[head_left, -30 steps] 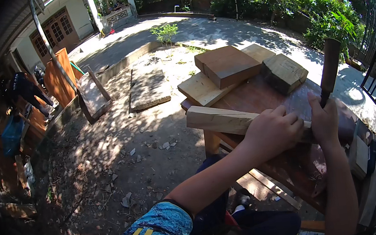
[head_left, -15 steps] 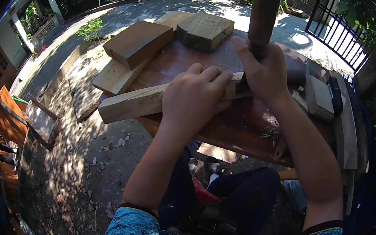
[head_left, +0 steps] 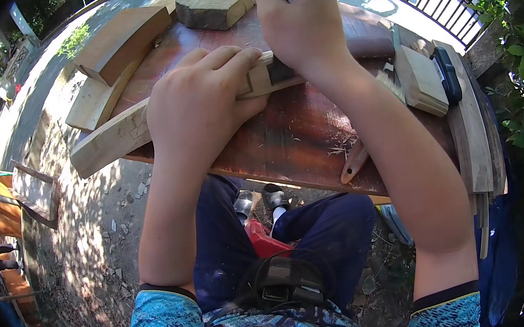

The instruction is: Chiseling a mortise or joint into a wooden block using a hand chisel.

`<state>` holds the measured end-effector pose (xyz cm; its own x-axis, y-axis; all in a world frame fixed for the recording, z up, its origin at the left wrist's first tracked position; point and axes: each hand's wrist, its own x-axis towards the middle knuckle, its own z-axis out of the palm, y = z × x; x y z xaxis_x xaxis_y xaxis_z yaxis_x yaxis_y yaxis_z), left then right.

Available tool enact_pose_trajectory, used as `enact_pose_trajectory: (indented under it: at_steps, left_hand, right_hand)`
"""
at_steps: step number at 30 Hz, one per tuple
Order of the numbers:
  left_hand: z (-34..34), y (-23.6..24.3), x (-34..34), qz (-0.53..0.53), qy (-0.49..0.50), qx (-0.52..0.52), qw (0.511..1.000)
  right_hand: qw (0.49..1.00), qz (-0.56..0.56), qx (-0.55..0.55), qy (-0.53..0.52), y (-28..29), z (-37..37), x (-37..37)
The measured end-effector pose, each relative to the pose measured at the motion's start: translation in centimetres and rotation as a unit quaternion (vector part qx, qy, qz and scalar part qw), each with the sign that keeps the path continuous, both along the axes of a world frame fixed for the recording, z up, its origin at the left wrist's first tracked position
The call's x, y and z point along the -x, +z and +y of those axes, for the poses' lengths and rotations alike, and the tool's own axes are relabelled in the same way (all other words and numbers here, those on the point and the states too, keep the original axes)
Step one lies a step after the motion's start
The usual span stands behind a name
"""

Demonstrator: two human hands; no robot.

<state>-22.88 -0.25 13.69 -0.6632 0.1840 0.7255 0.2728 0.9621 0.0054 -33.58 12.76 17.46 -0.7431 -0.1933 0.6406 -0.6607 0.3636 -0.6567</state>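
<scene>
My left hand (head_left: 200,103) is closed over a squared length of pale wood (head_left: 110,139), which lies slantwise on the table with one end jutting past its left edge. In my right hand (head_left: 307,22) is a chisel (head_left: 278,71), gripped by its dark handle. The handle's top runs out of view at the upper edge. Its dark blade stands against the wood near the far right end, just beyond my left fingertips. My right hand hides where handle and blade join.
A brown-red table (head_left: 260,144) carries wood shavings and a brush handle (head_left: 355,162) beside my right forearm. Thick wood blocks (head_left: 122,44) and a weathered block (head_left: 217,0) lie at the back. At right are a pale block (head_left: 421,84), a black case (head_left: 448,74) and long wood strips (head_left: 468,140).
The view has tilted down and shifted, so the table and my lap show more. The chisel appears tipped farther from me, its handle now foreshortened. Both hands keep their grips.
</scene>
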Motion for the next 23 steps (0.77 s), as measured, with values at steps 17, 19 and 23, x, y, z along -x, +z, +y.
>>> enact_pose_trajectory:
  at_steps: [17, 19, 23]
  left_hand:
    - [-0.2, -0.3, 0.0, 0.016, 0.011, 0.014, 1.000]
    - [-0.2, -0.2, -0.1, 0.006, 0.015, 0.024, 1.000]
    - [0.2, -0.3, 0.1, -0.002, 0.029, 0.023, 0.999]
  right_hand:
    - [0.994, 0.018, 0.093, 0.049, 0.0, 1.4, -1.6]
    - [0.991, 0.051, 0.109, 0.060, -0.3, 1.2, -1.3]
    - [0.962, 0.233, 0.115, 0.084, -2.1, 1.9, 1.7]
